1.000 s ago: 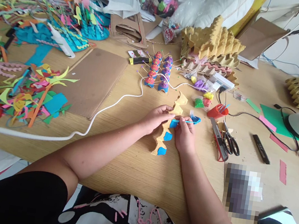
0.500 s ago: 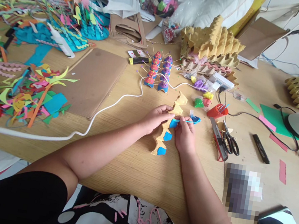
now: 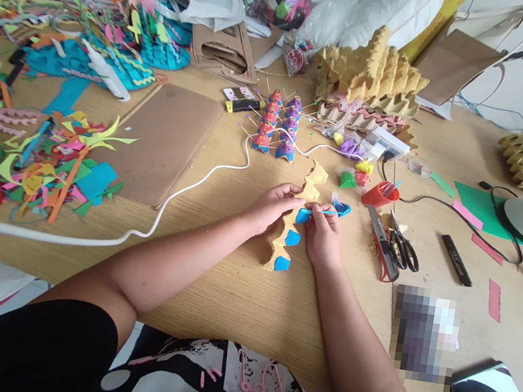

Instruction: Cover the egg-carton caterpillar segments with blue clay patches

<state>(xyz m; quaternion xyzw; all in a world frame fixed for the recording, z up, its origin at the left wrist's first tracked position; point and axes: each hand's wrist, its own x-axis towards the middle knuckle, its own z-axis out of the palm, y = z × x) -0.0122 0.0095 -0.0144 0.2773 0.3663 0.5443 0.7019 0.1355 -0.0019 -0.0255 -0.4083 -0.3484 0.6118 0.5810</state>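
Observation:
A yellow egg-carton strip stands on the table in front of me, with blue clay patches on the right faces of its lower cups. My left hand grips the strip from the left, thumb on top and fingers around its far side. Pinched in my right hand is a thin light-blue stick, its left end at the blue patch on a middle cup. A packet of blue clay lies just beyond my right fingers.
Two decorated carton strips bristling with pins stand behind, with a white cable passing over them. To the right are a red cup, a box cutter and scissors. Cardboard and paper scraps lie left.
Both hands stay in nearly the same place. The right hand and the stick have shifted very slightly; the strip has barely moved.

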